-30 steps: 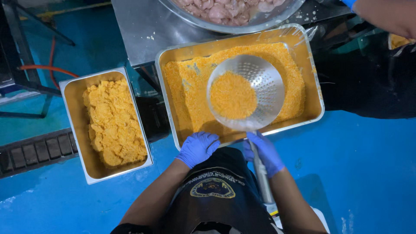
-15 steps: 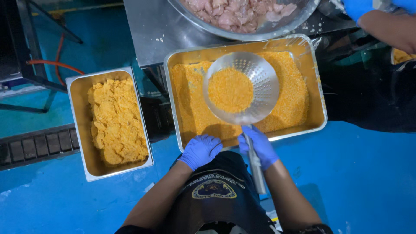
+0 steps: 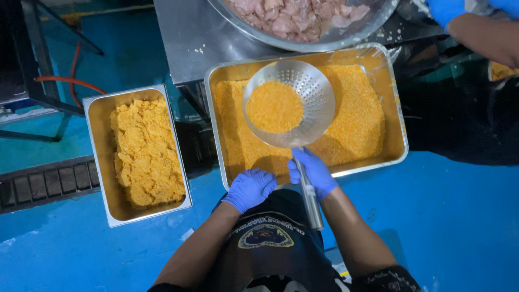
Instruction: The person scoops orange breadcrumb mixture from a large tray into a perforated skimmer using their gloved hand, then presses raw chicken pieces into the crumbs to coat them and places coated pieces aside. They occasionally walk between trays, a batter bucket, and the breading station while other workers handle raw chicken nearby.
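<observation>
Right hand point(image 3: 313, 172), in a blue glove, is clenched round the metal handle of a perforated steel skimmer point(image 3: 289, 103); the grip sits high on the handle, close to the bowl, which keeps the loaded bowl steady and level. The skimmer bowl holds a mound of orange breadcrumbs point(image 3: 274, 106) and hangs directly above the large crumb tray point(image 3: 397, 130), so that whatever falls through the holes lands back in that tray rather than on the floor.

Left hand point(image 3: 250, 188), also gloved in blue, rests curled at the near rim of the large crumb tray, apparently bracing it; whether it actually grasps the rim cannot be told from this view.

The smaller steel pan point(image 3: 97, 157) stands to the left, well apart from the skimmer, filled with coarser breaded pieces point(image 3: 146, 154) kept separate from the loose crumb.

Beyond the tray, on the steel tabletop point(image 3: 184, 38), a wide metal bowl of raw pale meat pieces point(image 3: 297, 19) is within reach. Another person's blue-gloved hand point(image 3: 446, 10) shows at the upper right corner. The floor point(image 3: 459, 216) is painted blue.
</observation>
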